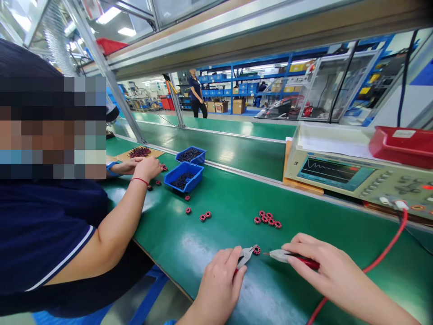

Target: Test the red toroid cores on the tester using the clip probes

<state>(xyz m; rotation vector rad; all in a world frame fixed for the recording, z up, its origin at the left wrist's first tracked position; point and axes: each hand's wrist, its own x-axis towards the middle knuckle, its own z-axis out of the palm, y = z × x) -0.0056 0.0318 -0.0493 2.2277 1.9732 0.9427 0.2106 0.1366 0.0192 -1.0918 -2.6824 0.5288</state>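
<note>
while the left hand (219,282) pinches a metal clip (246,255) whose jaws are clamped on one small red-and-black wound ring (256,249), the right hand (324,266) is closed around a second clip probe (282,255) with a red sleeve, its pointed tip aimed at the ring from just to the right and not quite touching it as far as i can tell. both hands rest low on the green bench mat (237,198), nearer the wearer than the little pile of rings (268,219).

to do this contact well, i judge the left clip should stay steady with the ring lifted just clear of the mat, and the right tip should meet a bare lead of the ring rather than its coating; the leads are too small to make out. the red cable (382,257) running from the right probe up to the tester (358,178), beyond and right of the pile, wants slack so it does not tug the tip.

counting: one ring in the clip; about five rings in the pile; left of the pile a pair (205,215), then two single rings (188,210), with a few more by the co-worker's hands (147,167), too small to count surely. two blue bins (184,176) of dark parts sit far left of the pile, and one red tray (402,144) rests on top of the tester.
</note>
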